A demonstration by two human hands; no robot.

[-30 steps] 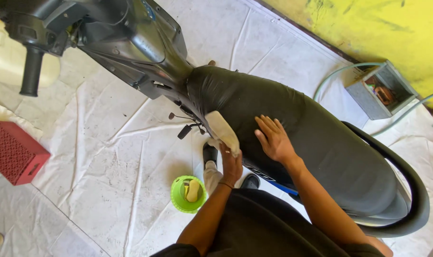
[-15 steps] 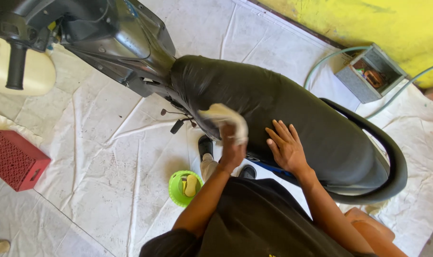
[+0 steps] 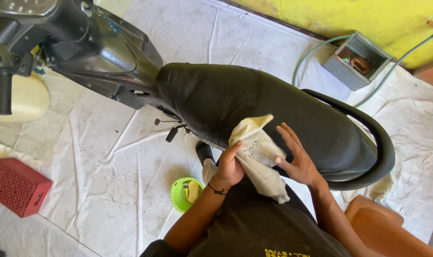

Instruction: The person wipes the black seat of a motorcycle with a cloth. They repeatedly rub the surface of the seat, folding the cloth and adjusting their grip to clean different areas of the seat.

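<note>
A black motorbike seat point(image 3: 254, 100) stretches across the middle of the head view. My left hand point(image 3: 231, 166) grips a pale, worn cloth point(image 3: 257, 157) and presses it against the near side of the seat. Beside it, my right hand point(image 3: 295, 157) lies flat on the seat with fingers spread, touching the cloth's edge. The lower end of the cloth hangs down over my dark shirt.
A small green tub point(image 3: 184, 192) with a sponge sits on the white floor sheet point(image 3: 107, 166). A red perforated box point(image 3: 16, 188) lies at the left. The bike's handlebar grip point(image 3: 3, 93), a grey box point(image 3: 357, 59) with hose and a yellow wall are at the back.
My left hand has drawn the cloth down and toward the rear along the seat's near side. My right hand stays flat on the seat, with the cloth now against it.
</note>
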